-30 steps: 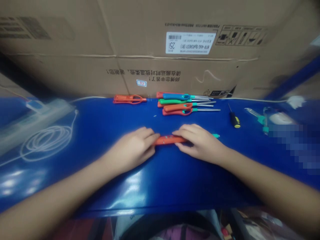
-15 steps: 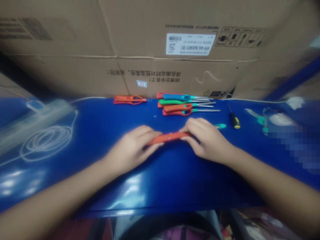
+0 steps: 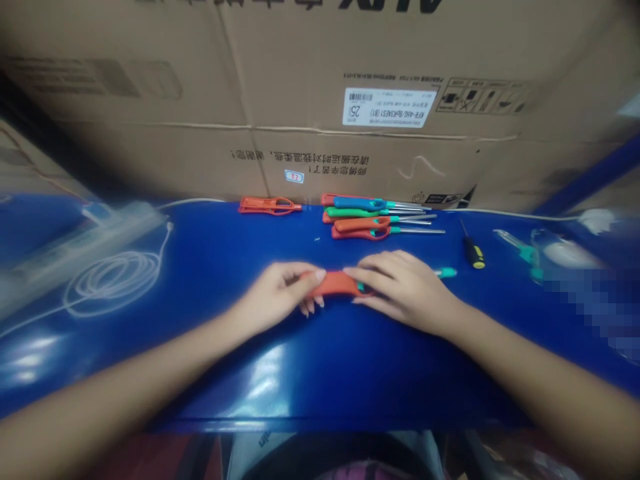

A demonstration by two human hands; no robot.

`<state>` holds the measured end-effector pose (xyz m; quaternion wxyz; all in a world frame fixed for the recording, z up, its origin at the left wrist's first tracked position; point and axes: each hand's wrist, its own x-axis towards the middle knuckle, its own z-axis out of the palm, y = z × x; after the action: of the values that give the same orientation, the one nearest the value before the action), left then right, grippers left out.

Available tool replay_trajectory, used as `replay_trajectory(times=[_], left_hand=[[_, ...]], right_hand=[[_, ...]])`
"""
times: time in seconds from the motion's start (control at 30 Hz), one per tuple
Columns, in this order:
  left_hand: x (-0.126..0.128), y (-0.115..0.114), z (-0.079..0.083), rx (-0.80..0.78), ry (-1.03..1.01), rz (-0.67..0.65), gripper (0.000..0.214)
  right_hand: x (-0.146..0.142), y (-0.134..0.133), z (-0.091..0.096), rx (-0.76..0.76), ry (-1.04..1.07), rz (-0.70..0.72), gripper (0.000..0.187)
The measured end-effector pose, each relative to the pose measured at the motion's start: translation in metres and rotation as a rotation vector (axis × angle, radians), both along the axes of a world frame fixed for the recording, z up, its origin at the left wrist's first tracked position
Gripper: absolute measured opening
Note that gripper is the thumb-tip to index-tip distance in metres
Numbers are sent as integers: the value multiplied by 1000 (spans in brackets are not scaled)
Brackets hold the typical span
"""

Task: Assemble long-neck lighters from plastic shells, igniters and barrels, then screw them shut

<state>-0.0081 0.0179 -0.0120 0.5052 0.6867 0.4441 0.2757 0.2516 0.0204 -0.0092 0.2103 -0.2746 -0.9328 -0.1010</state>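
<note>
Both hands grip one orange tool with a teal tip [image 3: 336,284] just above the blue table [image 3: 200,267]. My left hand [image 3: 280,297] wraps its fingers round the tool's left end. My right hand [image 3: 400,290] covers the right part, and the teal tip sticks out past it. Behind the hands lies a pile of several similar tools [image 3: 373,217] with orange, green and blue handles and metal shafts. A lone orange tool [image 3: 267,205] lies to the left of the pile.
A large cardboard box [image 3: 320,100] stands along the table's far edge. A coiled white cable [image 3: 113,280] and a blurred white power strip [image 3: 80,237] lie on the left. A small black-and-yellow screwdriver [image 3: 471,250] and teal-tipped parts [image 3: 520,248] lie on the right.
The tool was lifted at its left end, then turned in my hands; my left fingers now curl under it. The view shifted slightly downward.
</note>
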Motion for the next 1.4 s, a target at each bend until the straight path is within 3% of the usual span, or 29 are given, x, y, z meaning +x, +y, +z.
replay_trajectory(times=[0.07,0.13,0.23,0.33,0.4,0.57,0.73,0.9,1.27,1.4], left_hand=[[0,0,-2,75,42,12,44],[-1,-2,-2,330,135,-32,39],[-5,-5,-2,681,270,-215,33],[-8,-7,-3,810,347,-354,34],[-9,-7,-3,854,362,-372,34],[-9,-5,-3,921,396,-311,33],[-10,1,-1,887,327,-261,30],[-14,5,-1,846,305,-214,28],[-16,10,-10,830,402,-166,31],[-16,13,-11,798,387,-77,28]], right_hand=[[-3,-3,-3,-21,9,7,38],[-5,-6,-4,-62,55,2,36],[-4,-9,-3,-128,76,51,31],[-3,-12,0,-202,77,135,26],[-3,-14,1,-225,120,148,23],[-7,-16,1,-261,169,81,23],[0,-7,4,-296,112,-116,36],[11,2,6,-341,-25,-161,20],[0,3,-10,-243,59,-201,20],[6,10,-7,-118,60,-380,36]])
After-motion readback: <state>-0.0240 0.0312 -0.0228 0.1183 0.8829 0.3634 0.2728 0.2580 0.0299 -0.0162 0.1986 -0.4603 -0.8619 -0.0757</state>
